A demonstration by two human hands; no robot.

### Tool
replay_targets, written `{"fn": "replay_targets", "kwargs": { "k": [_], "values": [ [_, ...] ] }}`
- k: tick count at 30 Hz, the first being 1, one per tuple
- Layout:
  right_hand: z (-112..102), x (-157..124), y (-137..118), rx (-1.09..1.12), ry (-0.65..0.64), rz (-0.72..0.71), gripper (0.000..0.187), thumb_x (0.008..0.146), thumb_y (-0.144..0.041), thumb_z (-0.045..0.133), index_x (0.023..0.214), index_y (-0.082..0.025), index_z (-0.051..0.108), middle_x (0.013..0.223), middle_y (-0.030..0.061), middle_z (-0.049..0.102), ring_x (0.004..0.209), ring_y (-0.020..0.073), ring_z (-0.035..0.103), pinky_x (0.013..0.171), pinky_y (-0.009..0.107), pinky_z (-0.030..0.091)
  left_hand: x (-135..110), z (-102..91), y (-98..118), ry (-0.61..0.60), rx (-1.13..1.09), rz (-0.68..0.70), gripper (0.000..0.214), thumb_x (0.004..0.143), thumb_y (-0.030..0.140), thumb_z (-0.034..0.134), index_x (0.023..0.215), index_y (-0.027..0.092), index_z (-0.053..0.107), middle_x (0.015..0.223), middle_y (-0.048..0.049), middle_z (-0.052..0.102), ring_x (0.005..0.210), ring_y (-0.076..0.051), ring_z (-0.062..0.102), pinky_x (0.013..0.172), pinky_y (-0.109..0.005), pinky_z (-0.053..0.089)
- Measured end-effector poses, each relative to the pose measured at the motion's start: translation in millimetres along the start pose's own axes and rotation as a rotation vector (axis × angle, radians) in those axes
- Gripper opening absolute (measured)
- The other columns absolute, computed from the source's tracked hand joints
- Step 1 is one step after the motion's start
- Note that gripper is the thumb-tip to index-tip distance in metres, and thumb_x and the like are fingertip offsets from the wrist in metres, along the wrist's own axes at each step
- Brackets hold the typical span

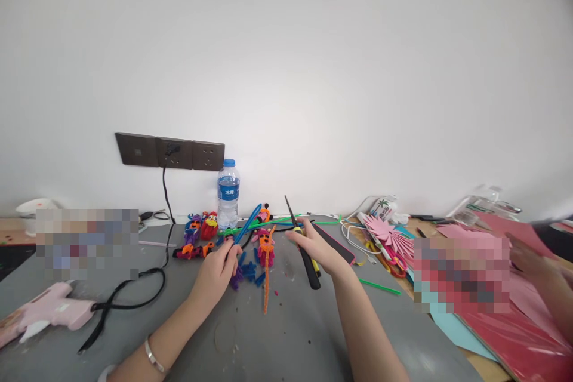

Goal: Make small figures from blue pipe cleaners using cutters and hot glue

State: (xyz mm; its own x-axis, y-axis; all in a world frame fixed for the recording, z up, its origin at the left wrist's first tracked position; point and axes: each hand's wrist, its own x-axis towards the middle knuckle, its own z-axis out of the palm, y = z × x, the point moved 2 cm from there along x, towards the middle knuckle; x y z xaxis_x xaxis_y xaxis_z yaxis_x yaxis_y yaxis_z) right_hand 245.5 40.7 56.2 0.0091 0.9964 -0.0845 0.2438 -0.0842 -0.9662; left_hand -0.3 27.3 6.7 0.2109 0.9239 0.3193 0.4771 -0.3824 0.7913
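My left hand (222, 264) is closed around a bent blue pipe cleaner (249, 222), its loop pointing up and right. My right hand (316, 246) grips what look like scissors (308, 262) with black and yellow handles, the narrow metal tip pointing up and left. Between my hands lies a pink and orange fuzzy pipe-cleaner figure (265, 243) with a long orange strand hanging toward me. Small blue fuzzy pieces (248, 268) lie right of my left fingers. Several other fuzzy figures, including a red one (209, 227), sit behind my left hand.
A water bottle (228, 194) stands against the wall. At the left lies a pink glue gun (58, 310) with a black cord. A dark phone-like slab (335, 245), white cables and a pink paper fan (390, 236) are right. Another person's hand (530, 256) is by pink paper.
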Motion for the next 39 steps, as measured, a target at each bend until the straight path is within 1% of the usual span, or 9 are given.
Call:
{"fn": "replay_targets", "kwargs": {
  "k": [4,13,16,19,22,25,29,33,39],
  "values": [
    [3.2,7.8,19.3,-0.620,0.068,0.151,0.054,0.077,-0.039,0.065,0.121,-0.016,0.044,0.090,0.0099,0.065,0.086,0.0285,0.063,0.073,0.035,0.041,0.8,1.1,-3.0,0.018,0.012,0.002,0.039,0.098,0.042,0.030,0.088,0.019,0.060,0.058,0.0000,0.057,0.056,-0.018,0.058,0.061,-0.028,0.044],
    [11.9,12.4,24.9,-0.822,0.164,0.146,0.049,0.078,-0.036,0.067,0.119,-0.017,0.050,0.124,0.0233,0.055,0.117,0.0417,0.051,0.087,0.046,0.040,1.5,-0.1,-6.1,0.068,-0.019,-0.003,0.037,0.098,0.038,0.029,0.103,0.018,0.061,0.067,-0.0013,0.061,0.064,-0.019,0.060,0.068,-0.029,0.047],
    [20.9,10.6,12.9,-0.682,0.154,-0.050,0.041,0.079,-0.035,0.068,0.115,-0.020,0.054,0.117,0.0159,0.057,0.113,0.0353,0.052,0.090,0.045,0.040,1.5,0.0,-2.3,0.058,-0.057,0.007,0.036,0.098,0.040,0.031,0.098,0.019,0.060,0.067,-0.0010,0.059,0.065,-0.019,0.061,0.068,-0.029,0.047],
    [37.5,3.2,-1.2,-0.237,-0.153,-0.245,0.033,0.085,-0.041,0.062,0.112,-0.021,0.056,0.095,0.0064,0.062,0.089,0.0236,0.060,0.080,0.037,0.046,1.3,0.5,1.8,0.032,-0.080,0.043,0.034,0.097,0.040,0.033,0.082,0.020,0.057,0.064,0.0000,0.057,0.069,-0.019,0.063,0.074,-0.029,0.048],
    [52.1,-6.6,-11.6,0.058,-0.381,-0.278,0.031,0.088,-0.043,0.061,0.109,-0.020,0.058,0.087,0.0028,0.062,0.078,0.0179,0.061,0.074,0.033,0.049,0.2,2.1,4.9,-0.041,-0.046,0.087,0.036,0.098,0.039,0.033,0.071,0.021,0.051,0.060,0.0007,0.055,0.064,-0.018,0.060,0.071,-0.028,0.046],
    [61.6,-10.3,-14.0,0.134,-0.453,-0.273,0.030,0.088,-0.045,0.061,0.102,-0.019,0.060,0.077,0.0007,0.062,0.067,0.0147,0.059,0.067,0.030,0.049,-1.4,4.2,6.0,-0.096,0.043,0.127,0.038,0.098,0.038,0.033,0.070,0.021,0.052,0.059,0.0011,0.054,0.056,-0.016,0.054,0.060,-0.026,0.041],
    [63.7,-2.9,-7.9,0.083,-0.364,-0.285,0.034,0.086,-0.052,0.061,0.084,-0.019,0.058,0.066,-0.0001,0.062,0.057,0.0135,0.055,0.059,0.028,0.046,-1.8,5.4,3.9,-0.096,0.123,0.172,0.045,0.099,0.037,0.031,0.068,0.019,0.058,0.061,-0.0006,0.054,0.057,-0.016,0.054,0.059,-0.026,0.040],
    [54.3,8.4,-1.9,0.080,-0.161,-0.283,0.038,0.086,-0.057,0.057,0.081,-0.019,0.054,0.054,-0.0032,0.056,0.048,0.0127,0.049,0.051,0.026,0.041,0.8,4.1,-2.1,0.014,0.170,0.167,0.039,0.098,0.034,0.035,0.092,0.020,0.071,0.079,-0.0065,0.067,0.079,-0.021,0.063,0.073,-0.031,0.048],
    [38.6,13.2,0.4,0.146,0.057,-0.284,0.045,0.078,-0.053,0.067,0.069,-0.024,0.035,0.048,-0.0107,0.035,0.038,0.0071,0.031,0.041,0.022,0.024,1.3,3.4,-5.4,0.170,0.211,0.221,0.038,0.090,0.023,0.048,0.128,0.021,0.054,0.111,-0.0106,0.064,0.105,-0.026,0.060,0.090,-0.041,0.049]
  ]
}}
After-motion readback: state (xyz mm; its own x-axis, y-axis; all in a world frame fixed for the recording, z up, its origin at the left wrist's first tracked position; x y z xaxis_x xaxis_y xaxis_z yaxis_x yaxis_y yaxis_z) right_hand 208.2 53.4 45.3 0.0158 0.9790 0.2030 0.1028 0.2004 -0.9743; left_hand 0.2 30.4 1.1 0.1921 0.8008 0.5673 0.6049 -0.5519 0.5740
